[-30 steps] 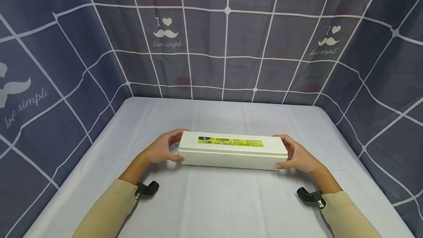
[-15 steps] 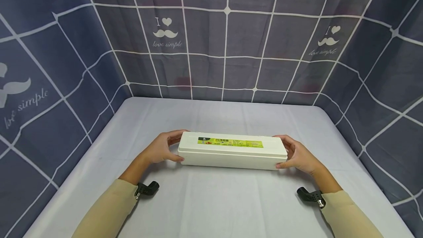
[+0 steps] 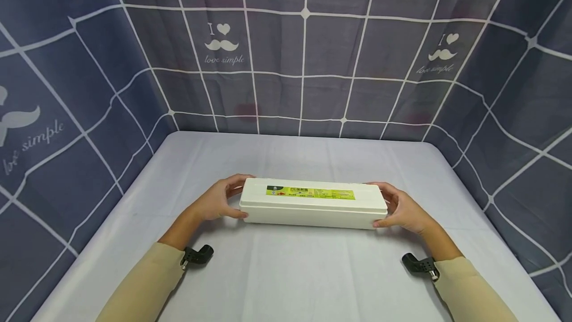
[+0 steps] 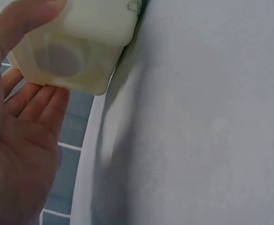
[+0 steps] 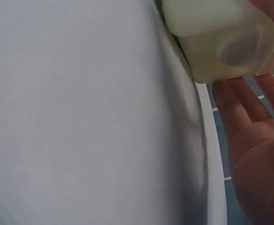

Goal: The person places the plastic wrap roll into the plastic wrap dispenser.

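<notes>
A long off-white cling film box lies lengthwise across the white table, lid down, with a yellow-green label on top. My left hand holds its left end, thumb at the near side and fingers at the far side. At the opposite end, my right hand grips in the same manner. Through the translucent end wall in the left wrist view, a round shape shows faintly inside. The right wrist view gives a similar round shape behind the other end. The fingertips at the back are partly hidden in the head view.
A white cloth covers the table. Dark grid-patterned curtains stand behind it and along both sides. Black wrist mounts stick out from the beige sleeves.
</notes>
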A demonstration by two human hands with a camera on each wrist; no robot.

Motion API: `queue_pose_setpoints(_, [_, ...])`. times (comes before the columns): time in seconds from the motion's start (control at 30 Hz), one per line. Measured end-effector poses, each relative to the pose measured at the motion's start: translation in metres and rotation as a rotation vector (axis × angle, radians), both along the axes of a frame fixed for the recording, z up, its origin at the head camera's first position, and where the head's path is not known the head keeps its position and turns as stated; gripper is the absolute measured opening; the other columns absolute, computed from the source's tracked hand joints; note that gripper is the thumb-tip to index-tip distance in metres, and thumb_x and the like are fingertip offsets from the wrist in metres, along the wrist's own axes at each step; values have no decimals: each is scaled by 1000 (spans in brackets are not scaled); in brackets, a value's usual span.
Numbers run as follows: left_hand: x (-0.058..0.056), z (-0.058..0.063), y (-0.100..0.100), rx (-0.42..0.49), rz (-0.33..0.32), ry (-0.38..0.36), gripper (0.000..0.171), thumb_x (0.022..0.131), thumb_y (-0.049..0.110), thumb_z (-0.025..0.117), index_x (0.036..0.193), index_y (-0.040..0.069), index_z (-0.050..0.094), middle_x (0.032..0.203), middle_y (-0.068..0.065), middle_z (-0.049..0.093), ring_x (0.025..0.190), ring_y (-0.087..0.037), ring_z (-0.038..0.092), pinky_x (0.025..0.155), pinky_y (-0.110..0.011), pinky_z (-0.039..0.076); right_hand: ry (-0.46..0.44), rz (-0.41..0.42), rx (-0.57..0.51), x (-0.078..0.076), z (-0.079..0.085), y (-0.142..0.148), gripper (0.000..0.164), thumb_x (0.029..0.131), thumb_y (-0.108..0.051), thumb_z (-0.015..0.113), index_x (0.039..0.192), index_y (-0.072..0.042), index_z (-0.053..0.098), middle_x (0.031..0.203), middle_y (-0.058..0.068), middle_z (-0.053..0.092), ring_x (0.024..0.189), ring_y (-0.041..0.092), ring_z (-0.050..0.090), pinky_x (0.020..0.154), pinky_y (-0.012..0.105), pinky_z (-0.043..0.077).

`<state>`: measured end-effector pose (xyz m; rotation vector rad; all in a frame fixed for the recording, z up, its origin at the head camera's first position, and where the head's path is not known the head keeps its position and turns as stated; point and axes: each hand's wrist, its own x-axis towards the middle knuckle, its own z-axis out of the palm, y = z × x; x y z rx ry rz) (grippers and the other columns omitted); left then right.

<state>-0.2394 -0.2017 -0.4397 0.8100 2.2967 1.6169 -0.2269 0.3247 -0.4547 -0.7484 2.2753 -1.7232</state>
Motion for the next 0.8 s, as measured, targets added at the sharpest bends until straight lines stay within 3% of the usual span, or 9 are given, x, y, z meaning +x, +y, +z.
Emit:
queue_pose_setpoints(0.17, [0, -1, 0, 14, -32, -10, 90, 67, 1, 95, 144, 15, 51, 147, -6, 53, 143, -22, 46, 116, -15, 36, 2, 36, 11, 0, 3, -1, 104, 66, 11, 89, 155, -1, 37, 148, -1, 53, 124, 6, 57, 93, 21, 55])
queue_pose_setpoints(0.43, [1, 2, 1, 25, -52, -50, 82, 78, 5, 89, 148, 13, 46, 151, -7, 49, 145, -22, 44, 116, -15, 36, 2, 77, -42, -1, 5, 0, 75, 87, 9, 68, 153, 9, 33, 151, -6, 52, 125, 5, 55, 91, 20, 55])
queue_pose_setpoints(0.6, [1, 3, 2, 40, -41, -39, 67, 88, 9, 81, 147, 8, 49, 150, -12, 51, 142, -22, 48, 115, -17, 39, 4, 75, -55, -2, 6, -2, 73, 86, 11, 69, 151, 11, 36, 148, -5, 54, 124, 6, 57, 90, 22, 57])
queue_pose_setpoints(0.8, [0, 3, 1, 46, -20, -15, 66, 85, 7, 83, 144, 9, 54, 146, -11, 56, 138, -21, 52, 113, -18, 41, 1, 61, -63, -2, 6, -4, 73, 82, 14, 72, 148, 9, 41, 143, -4, 58, 119, 8, 61, 88, 24, 59])
